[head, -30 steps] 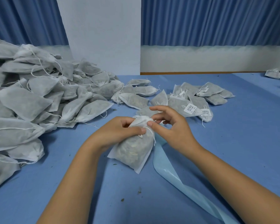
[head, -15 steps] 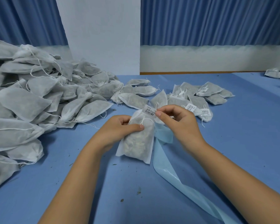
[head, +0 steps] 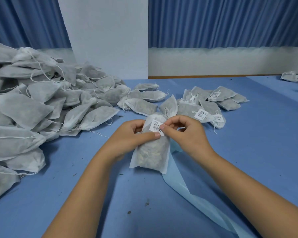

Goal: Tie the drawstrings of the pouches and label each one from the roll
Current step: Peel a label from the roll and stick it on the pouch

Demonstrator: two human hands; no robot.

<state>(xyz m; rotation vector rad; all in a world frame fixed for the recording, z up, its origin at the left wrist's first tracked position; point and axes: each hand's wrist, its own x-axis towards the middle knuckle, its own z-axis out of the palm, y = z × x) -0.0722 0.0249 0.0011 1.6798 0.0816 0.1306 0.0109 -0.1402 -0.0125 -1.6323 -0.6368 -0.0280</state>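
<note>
My left hand is gripping the pouch, my right hand pinching its barcode label; uneven pressing risks creasing it.

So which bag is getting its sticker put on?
The pouch in the middle: the left hand grips it and the right hand pinches a barcode label near its top. The other pouches lie untouched.

Pouch-heaped blue table, backing strip
</note>
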